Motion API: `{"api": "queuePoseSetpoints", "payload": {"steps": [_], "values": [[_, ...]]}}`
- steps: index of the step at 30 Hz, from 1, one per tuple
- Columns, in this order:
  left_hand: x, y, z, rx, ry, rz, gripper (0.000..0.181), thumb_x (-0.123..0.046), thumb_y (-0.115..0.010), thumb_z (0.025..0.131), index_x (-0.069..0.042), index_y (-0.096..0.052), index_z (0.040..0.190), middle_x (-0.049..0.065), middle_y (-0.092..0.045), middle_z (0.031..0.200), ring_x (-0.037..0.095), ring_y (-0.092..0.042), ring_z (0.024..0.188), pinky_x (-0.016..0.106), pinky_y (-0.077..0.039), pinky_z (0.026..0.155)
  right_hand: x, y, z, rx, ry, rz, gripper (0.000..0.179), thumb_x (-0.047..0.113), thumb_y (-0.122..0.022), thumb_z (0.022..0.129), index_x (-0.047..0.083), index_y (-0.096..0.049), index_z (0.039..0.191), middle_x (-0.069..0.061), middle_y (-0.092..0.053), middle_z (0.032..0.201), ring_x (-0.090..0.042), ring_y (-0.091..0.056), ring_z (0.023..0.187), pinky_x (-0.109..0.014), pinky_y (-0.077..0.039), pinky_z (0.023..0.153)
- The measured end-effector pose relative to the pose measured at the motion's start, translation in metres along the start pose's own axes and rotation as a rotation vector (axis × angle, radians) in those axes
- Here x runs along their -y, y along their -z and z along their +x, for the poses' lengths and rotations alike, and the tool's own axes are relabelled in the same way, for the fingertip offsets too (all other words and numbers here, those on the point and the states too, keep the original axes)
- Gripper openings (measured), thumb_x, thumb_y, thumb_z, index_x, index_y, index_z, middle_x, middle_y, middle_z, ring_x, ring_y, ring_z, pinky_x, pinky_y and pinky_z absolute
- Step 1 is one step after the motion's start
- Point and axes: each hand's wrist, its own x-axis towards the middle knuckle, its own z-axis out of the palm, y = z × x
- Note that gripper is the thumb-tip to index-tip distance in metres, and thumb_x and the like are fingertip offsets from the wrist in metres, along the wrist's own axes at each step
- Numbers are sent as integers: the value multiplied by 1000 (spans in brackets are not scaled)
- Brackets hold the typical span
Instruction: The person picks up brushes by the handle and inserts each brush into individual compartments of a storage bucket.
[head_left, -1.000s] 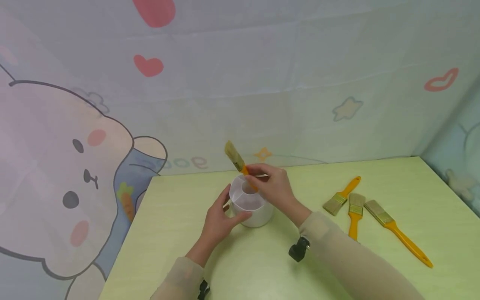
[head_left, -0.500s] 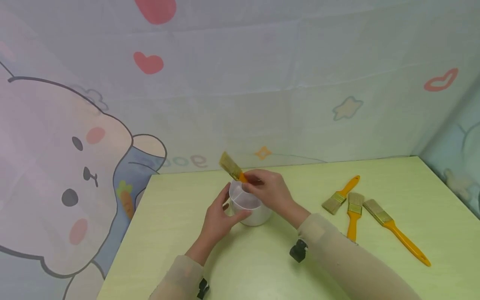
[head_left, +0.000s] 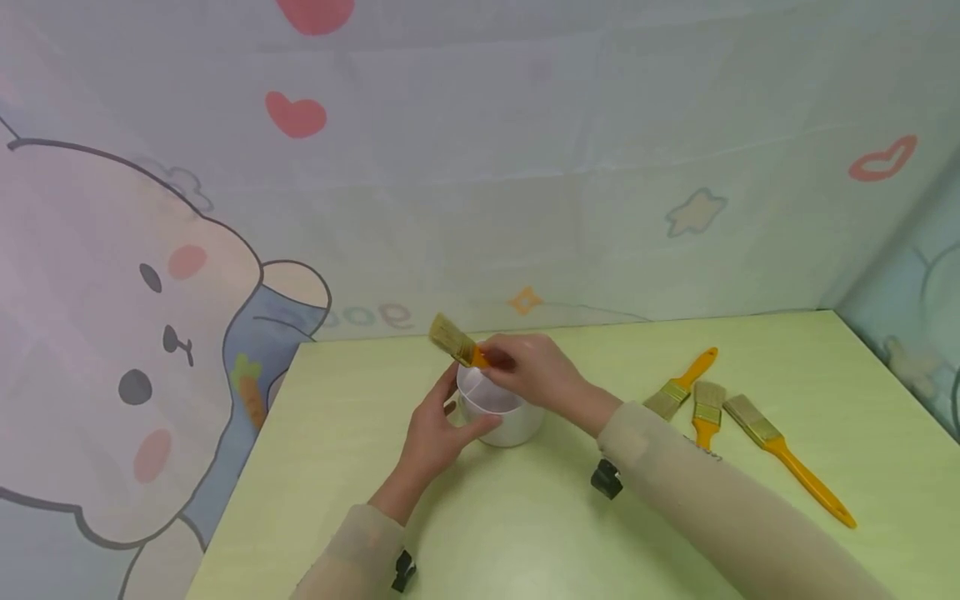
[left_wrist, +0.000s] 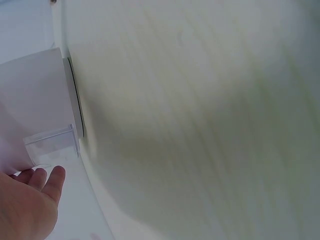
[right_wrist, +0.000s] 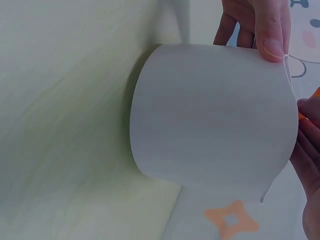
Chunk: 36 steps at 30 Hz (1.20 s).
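Note:
A white round holder (head_left: 516,427) with inner dividers stands upright on the table. My left hand (head_left: 437,437) grips its left side, thumb at the near rim and fingers behind. In the right wrist view that thumb presses the edge of the holder (right_wrist: 215,115). My right hand (head_left: 538,371) pinches the orange handle of a flat paintbrush (head_left: 450,337) over the holder's far rim. Its bristles point up and left; the handle's lower part is hidden by the fingers. In the left wrist view my left hand (left_wrist: 30,205) shows beside the holder's wall (left_wrist: 35,90).
Three more orange-handled paintbrushes lie to the right: one partly behind the sleeve (head_left: 701,367), one in the middle (head_left: 708,404) and one longer (head_left: 798,471). The pale yellow-green table (head_left: 330,433) meets a printed cloth backdrop (head_left: 487,167) behind.
The held paintbrush has sunk and tilted further left, its bristles now lower. My right hand has shifted slightly, its sleeve now covering part of the nearest loose brushes. My left hand keeps its grip.

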Motion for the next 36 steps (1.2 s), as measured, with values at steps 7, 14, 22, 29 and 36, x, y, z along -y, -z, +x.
{"api": "queuePoseSetpoints", "payload": {"steps": [7,14,22,29,36], "values": [[1,2,0,13,11,16,99,-35,-92,87,-22,-36,168,-7,-44,167,21,-45,153,48,-48,120,2,9,15,183,-68,-14,22,9,-78,96,4,-77,117,-7,-80,108,-19,-78,96,-31,-66,86],[1,3,1,20,14,29,100,-37,-92,87,-20,-35,168,-4,-43,168,22,-45,153,49,-48,120,4,19,23,256,-67,17,21,7,-79,95,3,-75,115,-7,-80,105,-19,-77,95,-30,-66,86],[2,3,0,19,1,28,101,-38,-92,87,-18,-35,168,0,-42,169,25,-44,154,51,-49,119,1,20,23,274,-57,36,17,6,-79,95,4,-75,112,-5,-80,103,-17,-78,95,-29,-65,84],[3,3,1,17,-7,33,101,-38,-91,88,-18,-34,169,1,-42,169,26,-43,154,52,-49,119,-3,19,21,274,-61,47,16,7,-80,95,5,-75,111,-4,-81,103,-16,-78,96,-28,-66,85],[3,3,1,22,0,34,102,-37,-92,87,-19,-34,169,1,-42,169,26,-44,154,53,-48,119,-1,23,22,303,-76,39,22,8,-81,95,4,-74,115,-6,-81,106,-17,-78,98,-29,-65,87]]}}
